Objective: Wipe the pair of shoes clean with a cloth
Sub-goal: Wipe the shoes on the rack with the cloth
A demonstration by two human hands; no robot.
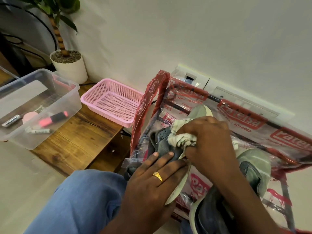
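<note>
Box (70, 105): set on the wooden bench, well left of the bag (244, 122); markers are seen inside.
Basket (91, 102): pink, placed just left of the bag, between it and the box.
Left hand (152, 179): laid flat with fingers straight on the near part of the first shoe (162, 141), which is pressed down onto the bag.
First shoe: found on the bag's left half, directly under both hands; its long axis is run from the near heel end to the far toe, slanted rightward.
Cloth (180, 135): bunched and pressed against the upper at about mid-length.
Right hand (211, 142): curled round the cloth; the toe is nearer to this hand.
Second shoe (253, 164): laid on the bag's right half, partly hidden beneath the right forearm.
Coming move: strokes are judged best drawn along the axis toward the toe, away from the left hand.
</note>
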